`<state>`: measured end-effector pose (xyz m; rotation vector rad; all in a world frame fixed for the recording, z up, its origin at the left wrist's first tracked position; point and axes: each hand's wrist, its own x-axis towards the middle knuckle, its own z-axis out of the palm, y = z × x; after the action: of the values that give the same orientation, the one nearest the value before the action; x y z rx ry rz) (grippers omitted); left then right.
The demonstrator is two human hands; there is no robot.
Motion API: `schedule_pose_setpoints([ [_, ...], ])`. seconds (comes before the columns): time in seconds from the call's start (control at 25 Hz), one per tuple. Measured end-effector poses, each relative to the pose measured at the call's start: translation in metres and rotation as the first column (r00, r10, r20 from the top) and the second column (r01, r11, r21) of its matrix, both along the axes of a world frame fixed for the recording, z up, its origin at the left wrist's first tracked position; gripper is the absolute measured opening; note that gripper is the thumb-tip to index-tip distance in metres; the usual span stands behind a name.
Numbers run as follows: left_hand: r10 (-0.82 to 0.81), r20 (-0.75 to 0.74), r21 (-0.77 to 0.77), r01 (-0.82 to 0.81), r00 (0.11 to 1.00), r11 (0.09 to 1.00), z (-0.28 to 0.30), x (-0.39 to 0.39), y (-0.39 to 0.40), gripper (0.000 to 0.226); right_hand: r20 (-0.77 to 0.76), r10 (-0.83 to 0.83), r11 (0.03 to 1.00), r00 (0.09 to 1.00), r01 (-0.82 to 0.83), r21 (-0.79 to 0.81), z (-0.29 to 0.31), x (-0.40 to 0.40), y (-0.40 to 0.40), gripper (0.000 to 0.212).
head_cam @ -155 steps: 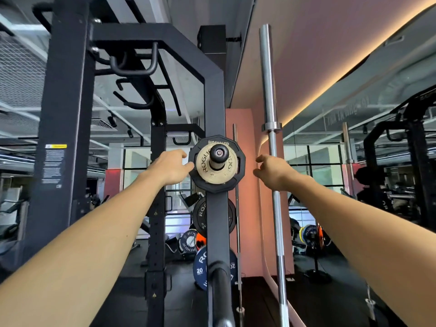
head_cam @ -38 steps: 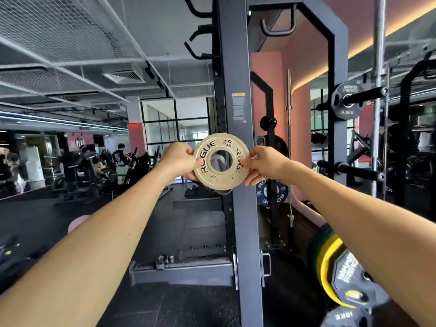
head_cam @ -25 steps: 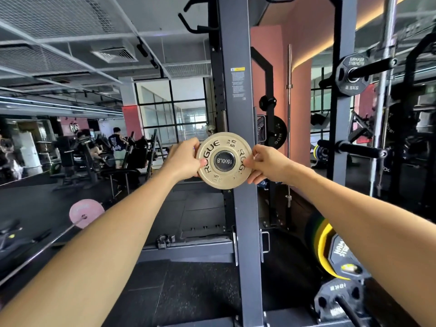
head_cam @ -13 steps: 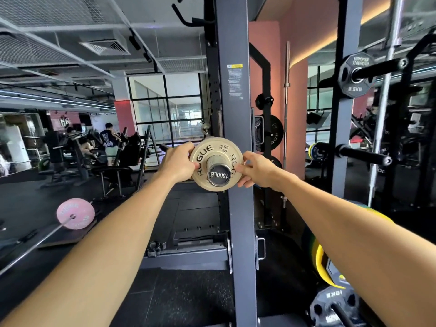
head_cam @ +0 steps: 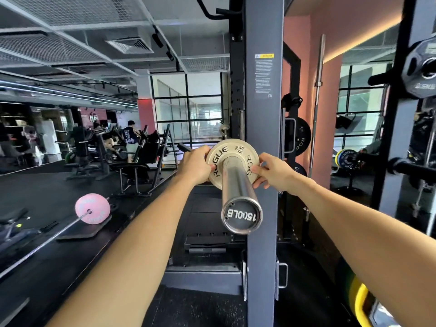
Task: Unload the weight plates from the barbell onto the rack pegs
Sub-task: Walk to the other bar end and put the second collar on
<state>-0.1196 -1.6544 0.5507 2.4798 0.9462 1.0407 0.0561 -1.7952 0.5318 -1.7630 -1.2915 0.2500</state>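
The end cap of a chrome peg (head_cam: 241, 217), marked 1500LB, was seen nearest the camera, the peg projecting from a dark rack post (head_cam: 264, 114). A small tan weight plate (head_cam: 218, 156), lettered ROGUE, was threaded on the peg and seated far back, close to the post. The plate was gripped at its left rim by the left hand (head_cam: 195, 165), fingers curled over the edge. Its right rim was pinched by the right hand (head_cam: 271, 172), thumb and fingers closed on the edge. Both arms were extended forward. To the left, a pink plate (head_cam: 92, 208) on a thin bar was seen low above the dark floor. Further back, benches, other persons and a large window (head_cam: 188, 107) were visible.
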Motion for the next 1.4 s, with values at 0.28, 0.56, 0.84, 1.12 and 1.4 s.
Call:
schedule_pose_setpoints([
  [0.28, 0.017, -0.044, 0.048, -0.014, 0.999, 0.999, 0.002, 0.051, 0.065, 0.023, -0.023, -0.023, 1.000, 0.999, 0.023, 0.001, 0.001, 0.039, 0.052, 0.023],
  [0.56, 0.011, -0.024, 0.037, -0.010, 1.000, 0.999, 0.002, 0.089, 0.111, 0.021, -0.029, -0.042, 0.999, 0.999, 0.041, -0.006, 0.003, 0.072, 0.101, 0.020],
  [0.84, -0.022, -0.052, 0.016, 0.023, 0.998, 1.000, 0.002, 0.103, 0.138, 0.021, 0.018, -0.028, 0.998, 0.999, 0.029, -0.057, 0.009, 0.090, 0.120, 0.017],
  [1.12, -0.033, -0.085, -0.031, 0.031, 0.996, 0.999, -0.009, 0.074, 0.121, 0.020, 0.055, -0.168, 0.984, 0.984, 0.171, -0.054, -0.001, 0.078, 0.098, 0.033],
  [1.4, 0.013, -0.156, -0.069, -0.024, 0.988, 0.997, -0.011, 0.003, 0.062, 0.044, 0.250, -0.186, 0.973, 0.950, 0.213, -0.085, -0.005, 0.052, 0.018, 0.055],
])
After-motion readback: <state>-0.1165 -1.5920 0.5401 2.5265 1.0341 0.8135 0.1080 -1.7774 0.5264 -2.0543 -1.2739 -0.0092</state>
